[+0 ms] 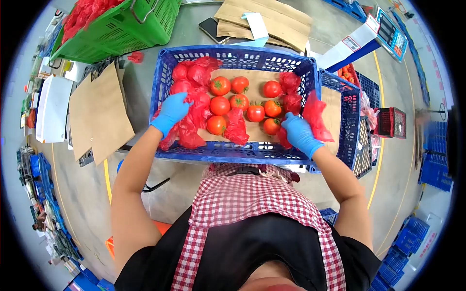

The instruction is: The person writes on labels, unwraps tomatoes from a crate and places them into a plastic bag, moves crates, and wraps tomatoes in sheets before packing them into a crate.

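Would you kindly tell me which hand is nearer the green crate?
Left hand, below and right of the green crate in view; right hand, much farther right and lower.

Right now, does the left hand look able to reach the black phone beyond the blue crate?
Probably yes: the left hand would stretch over red bags and the blue crate's far wall; the black phone looks mostly uncovered.

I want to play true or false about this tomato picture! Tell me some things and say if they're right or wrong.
1. The left hand and right hand are gloved in blue. True.
2. Tomatoes sit in the blue crate. True.
3. Those tomatoes are all yellow. False: they are red.
4. Red plastic lies in the crate. True.
5. Both hands are at the same end of the crate. False: they are at opposite ends.
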Tool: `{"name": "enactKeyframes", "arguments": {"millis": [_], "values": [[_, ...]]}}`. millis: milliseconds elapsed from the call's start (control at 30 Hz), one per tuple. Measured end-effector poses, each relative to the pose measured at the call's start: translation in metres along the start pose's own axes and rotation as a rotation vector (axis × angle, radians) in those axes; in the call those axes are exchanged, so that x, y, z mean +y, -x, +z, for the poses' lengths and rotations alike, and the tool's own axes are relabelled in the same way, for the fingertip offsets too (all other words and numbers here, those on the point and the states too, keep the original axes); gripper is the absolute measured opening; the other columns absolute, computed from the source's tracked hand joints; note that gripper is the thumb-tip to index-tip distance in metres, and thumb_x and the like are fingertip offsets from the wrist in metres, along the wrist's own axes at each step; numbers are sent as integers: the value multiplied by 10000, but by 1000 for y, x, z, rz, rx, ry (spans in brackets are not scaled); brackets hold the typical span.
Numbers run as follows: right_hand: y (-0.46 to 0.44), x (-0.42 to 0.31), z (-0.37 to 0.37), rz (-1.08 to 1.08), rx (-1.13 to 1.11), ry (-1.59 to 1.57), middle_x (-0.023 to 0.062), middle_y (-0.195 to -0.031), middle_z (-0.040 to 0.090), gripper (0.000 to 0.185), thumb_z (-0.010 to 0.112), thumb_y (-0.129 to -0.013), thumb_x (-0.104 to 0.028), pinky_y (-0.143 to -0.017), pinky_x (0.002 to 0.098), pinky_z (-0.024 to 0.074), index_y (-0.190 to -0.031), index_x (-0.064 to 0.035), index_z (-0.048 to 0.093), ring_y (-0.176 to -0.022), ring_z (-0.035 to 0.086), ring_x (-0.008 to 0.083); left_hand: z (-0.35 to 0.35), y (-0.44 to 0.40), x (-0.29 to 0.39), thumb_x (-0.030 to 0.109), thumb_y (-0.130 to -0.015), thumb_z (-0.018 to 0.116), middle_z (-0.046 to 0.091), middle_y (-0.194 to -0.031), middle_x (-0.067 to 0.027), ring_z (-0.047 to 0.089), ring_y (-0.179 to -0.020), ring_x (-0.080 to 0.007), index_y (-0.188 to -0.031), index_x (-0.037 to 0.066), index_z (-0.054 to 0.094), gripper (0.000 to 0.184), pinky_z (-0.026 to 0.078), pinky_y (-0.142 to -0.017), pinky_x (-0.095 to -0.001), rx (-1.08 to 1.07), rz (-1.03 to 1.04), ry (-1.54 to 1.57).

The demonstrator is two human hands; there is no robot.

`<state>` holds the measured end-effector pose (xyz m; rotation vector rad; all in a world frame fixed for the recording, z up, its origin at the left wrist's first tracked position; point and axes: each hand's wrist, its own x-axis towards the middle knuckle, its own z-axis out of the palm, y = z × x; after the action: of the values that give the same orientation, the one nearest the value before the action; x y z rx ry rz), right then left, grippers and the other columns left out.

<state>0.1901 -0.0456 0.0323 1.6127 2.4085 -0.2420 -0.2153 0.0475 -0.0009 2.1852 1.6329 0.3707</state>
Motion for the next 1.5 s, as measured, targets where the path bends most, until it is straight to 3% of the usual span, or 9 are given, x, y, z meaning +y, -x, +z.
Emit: {"name": "enactKeyframes", "arguments": {"millis": [200,400,500,600,767,867,1000,1133,1500], "values": [[8,11,-58,128,16,-160,122,-889,636,268,533,-742,-81,-682,395,490,-982,-123,644,-801,627,287,-77,-9,54,260,-760,579,631,-904,-202,615,-826,-349,-1130,57,590,423,495,-737,-412,128,-167,17],[30,10,-62,91,-222,-207,125,-942,650,345,536,-738,-97,-714,385,497,-1062,-160,637,-845,629,287,-82,-28,82,446,-717,643,653,-830,-154,635,-754,-293,-904,52,675,437,496,-678,-378,142,-98,56],[35,6,-60,34,-202,-204,121,-903,649,293,546,-730,-102,-698,394,497,-1002,-144,644,-822,628,291,-35,-27,149,507,-683,677,625,-700,-106,621,-661,-262,-747,101,670,411,461,-580,-373,-104,150,-82],[39,2,-50,50,-133,-238,121,-875,646,255,556,-722,-108,-687,400,496,-959,-135,644,-806,626,294,57,-32,173,345,-655,725,630,-756,-110,621,-689,-290,-1156,140,522,578,470,-577,-400,-236,391,-194],[47,2,-49,101,-21,-288,126,-838,637,278,572,-700,-100,-668,403,495,-967,-127,643,-777,623,301,106,-45,174,300,-639,734,647,-794,-118,636,-712,-287,-1110,39,521,579,486,-561,-404,-285,289,-217],[50,2,-42,104,30,-306,131,-827,643,293,576,-702,-106,-647,395,495,-983,-118,655,-740,625,301,119,-53,155,364,-589,744,639,-750,-104,630,-685,-307,-957,127,581,468,476,-561,-452,-265,212,-285],[50,1,-43,116,37,-311,133,-823,640,285,572,-700,-106,-647,398,493,-973,-114,655,-742,624,301,61,-45,157,303,-616,739,633,-902,-188,622,-834,-311,-1026,101,618,473,494,-697,-378,-349,196,200],[51,1,-44,113,54,-325,132,-833,639,265,553,-704,-96,-663,401,496,-949,-110,654,-764,626,300,7,-31,149,154,-611,805,610,-1086,-99,578,-999,-191,-1171,42,535,631,447,-897,-333,-463,136,955],[46,9,-17,61,86,-232,165,-818,632,330,560,-653,-91,-657,429,490,-973,-101,640,-743,613,339,-28,37,123,122,-567,834,542,-1183,-107,514,-1086,-189,-1257,8,439,803,409,-960,-347,-196,-82,1134]]}}
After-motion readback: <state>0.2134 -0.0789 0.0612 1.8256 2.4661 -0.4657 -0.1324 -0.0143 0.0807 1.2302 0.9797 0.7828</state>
